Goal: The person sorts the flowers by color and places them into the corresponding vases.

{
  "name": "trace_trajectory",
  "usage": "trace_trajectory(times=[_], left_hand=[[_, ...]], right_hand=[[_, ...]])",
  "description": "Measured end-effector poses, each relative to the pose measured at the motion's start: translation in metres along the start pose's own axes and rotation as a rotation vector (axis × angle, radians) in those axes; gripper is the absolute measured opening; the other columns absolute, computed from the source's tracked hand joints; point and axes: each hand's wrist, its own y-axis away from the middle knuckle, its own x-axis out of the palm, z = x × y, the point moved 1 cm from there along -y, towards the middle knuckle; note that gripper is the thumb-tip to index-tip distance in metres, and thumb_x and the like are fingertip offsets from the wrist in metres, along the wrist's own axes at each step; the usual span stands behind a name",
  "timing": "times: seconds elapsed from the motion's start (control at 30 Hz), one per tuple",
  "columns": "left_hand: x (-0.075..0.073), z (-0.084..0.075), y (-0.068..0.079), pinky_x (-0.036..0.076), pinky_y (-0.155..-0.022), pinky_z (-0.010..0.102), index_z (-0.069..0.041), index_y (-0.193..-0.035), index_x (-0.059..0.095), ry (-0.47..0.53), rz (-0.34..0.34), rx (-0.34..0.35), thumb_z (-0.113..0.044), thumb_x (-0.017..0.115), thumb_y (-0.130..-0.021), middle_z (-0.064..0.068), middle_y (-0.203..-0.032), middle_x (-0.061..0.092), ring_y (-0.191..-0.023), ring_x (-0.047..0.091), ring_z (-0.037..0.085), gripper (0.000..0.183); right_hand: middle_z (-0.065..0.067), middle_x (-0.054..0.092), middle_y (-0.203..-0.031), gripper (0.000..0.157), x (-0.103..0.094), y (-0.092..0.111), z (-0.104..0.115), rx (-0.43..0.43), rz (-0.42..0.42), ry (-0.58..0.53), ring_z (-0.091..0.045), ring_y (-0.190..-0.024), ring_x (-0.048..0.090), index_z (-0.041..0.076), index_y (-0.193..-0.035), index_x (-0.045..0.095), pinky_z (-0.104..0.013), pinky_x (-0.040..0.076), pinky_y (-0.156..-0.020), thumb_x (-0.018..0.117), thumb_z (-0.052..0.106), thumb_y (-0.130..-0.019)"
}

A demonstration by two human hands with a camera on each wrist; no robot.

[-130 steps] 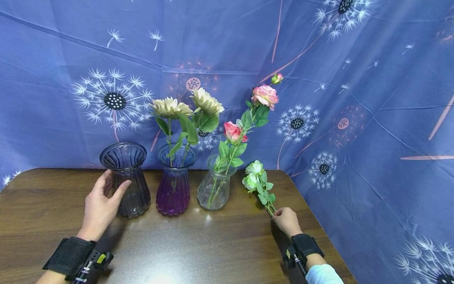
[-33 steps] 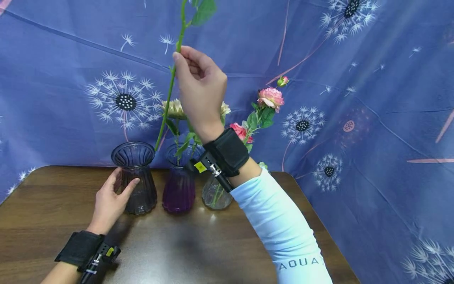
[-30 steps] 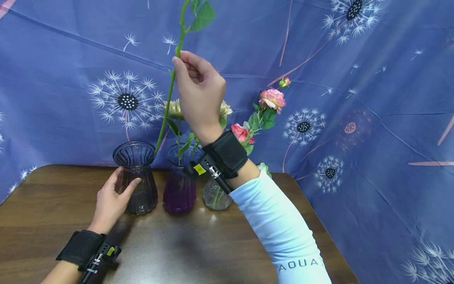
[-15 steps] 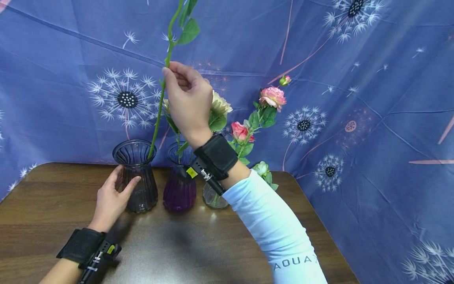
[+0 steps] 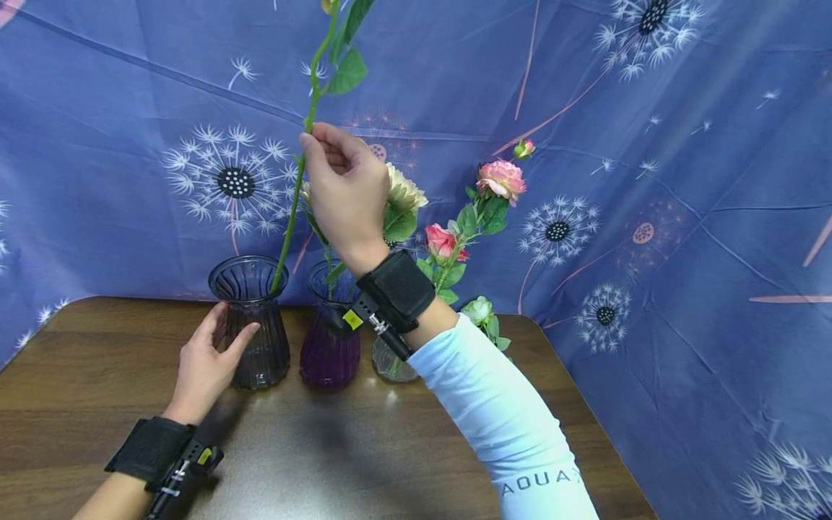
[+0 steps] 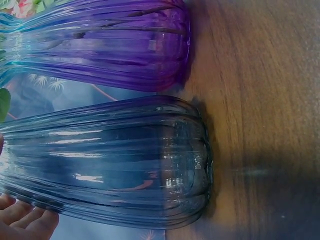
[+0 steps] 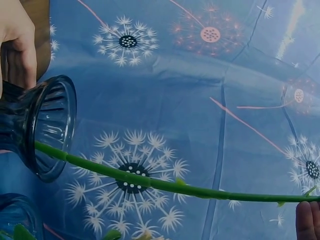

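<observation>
The left hand [image 5: 206, 365] clasped 1 dark vase [image 5: 265, 350] near the table's back edge [image 5: 143, 300] — the right hand [image 5: 349, 189] pinched a stem [image 5: 291, 209] above it.

The head view's top edge crops the stem [image 5: 291, 213].

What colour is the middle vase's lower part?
Purple: the middle vase's lower part, clearest in the left wrist view.
</observation>
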Motion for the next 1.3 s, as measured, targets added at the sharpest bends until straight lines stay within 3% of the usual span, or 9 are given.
trace_trajectory(times=[0.2,0.37,0.63,0.93,1.3], left_hand=[[0.001,0.001,0.000,0.045,-0.094,0.053,-0.002,-0.137,0.043,0.000,-0.002,0.001,-0.028,0.065,-0.088,0.026,-0.130,0.054,-0.116,0.054,0.042,0.059],[-0.001,-0.001,0.000,0.044,-0.096,0.053,-0.002,-0.137,0.042,0.021,-0.003,0.007,-0.026,0.067,-0.087,0.027,-0.131,0.052,-0.118,0.052,0.043,0.060],[-0.002,0.000,0.000,0.044,-0.096,0.053,-0.002,-0.137,0.044,0.028,-0.017,0.010,-0.024,0.068,-0.086,0.026,-0.131,0.052,-0.118,0.052,0.043,0.060],[-0.002,0.000,0.001,0.044,-0.095,0.056,-0.002,-0.138,0.042,-0.015,-0.015,0.007,-0.027,0.067,-0.087,0.027,-0.133,0.051,-0.117,0.052,0.045,0.061],[-0.001,0.001,0.002,0.043,-0.095,0.058,-0.002,-0.141,0.038,-0.039,0.003,-0.005,-0.032,0.065,-0.088,0.027,-0.136,0.047,-0.119,0.050,0.046,0.066]], right_hand=[[-0.019,0.069,-0.090,0.019,0.001,0.001,-0.003,0.012,0.011,0.025,-0.019,-0.073,0.063,-0.008,-0.103,0.066,-0.014,0.053,-0.068,0.061,0.003,-0.088],[-0.022,0.068,-0.087,0.017,0.004,0.001,-0.005,0.012,0.018,-0.019,-0.021,-0.070,0.062,-0.010,-0.100,0.066,-0.016,0.054,-0.066,0.061,0.000,-0.087],[-0.018,0.070,-0.086,0.017,0.006,0.004,-0.010,-0.002,0.044,0.048,-0.019,-0.071,0.064,-0.008,-0.100,0.067,-0.015,0.054,-0.066,0.061,0.002,-0.088],[-0.018,0.070,-0.091,0.020,0.011,0.012,-0.020,0.083,0.054,0.058,-0.020,-0.074,0.065,-0.006,-0.102,0.067,-0.011,0.052,-0.067,0.062,0.006,-0.088],[-0.017,0.070,-0.087,0.019,0.016,0.018,-0.031,0.119,0.036,0.083,-0.020,-0.072,0.065,-0.005,-0.100,0.068,-0.011,0.052,-0.064,0.063,0.008,-0.087]])
